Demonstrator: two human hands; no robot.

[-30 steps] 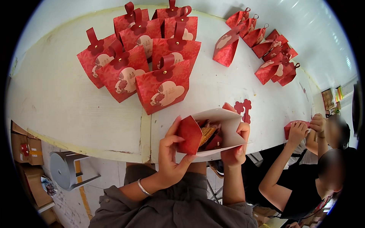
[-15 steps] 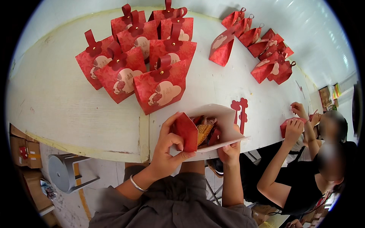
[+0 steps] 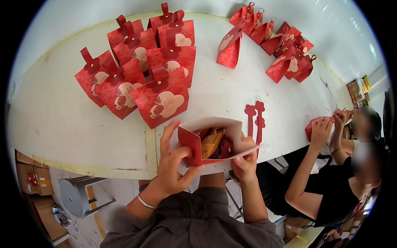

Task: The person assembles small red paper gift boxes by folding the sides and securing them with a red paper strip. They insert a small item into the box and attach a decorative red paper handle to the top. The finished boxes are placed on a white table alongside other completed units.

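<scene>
A red paper gift box point(image 3: 191, 142) stands at the table's near edge, its white-lined top open toward me. Wrapped pieces point(image 3: 211, 144) in yellow and dark red lie inside it. My left hand point(image 3: 173, 161) holds the box's left side, index finger raised along the edge and thumb low at the front. With my right hand point(image 3: 245, 163) I pinch the right front corner, thumb on the outside; the other fingers are partly hidden behind the wall. Just beyond that hand lie dark red flower-ended strips point(image 3: 259, 120).
Several closed red gift boxes point(image 3: 163, 99) with strap handles stand at the left back. More red boxes point(image 3: 285, 66) cluster at the far right, with one box point(image 3: 230, 49) apart. A co-worker's hands point(image 3: 322, 130) hold a red box at right. A grey stool point(image 3: 74, 196) stands lower left.
The box has tipped more upright, its mouth wider, showing more of the contents. My left fingers have loosened from the flap and spread along the side. The whole view has shifted slightly.
</scene>
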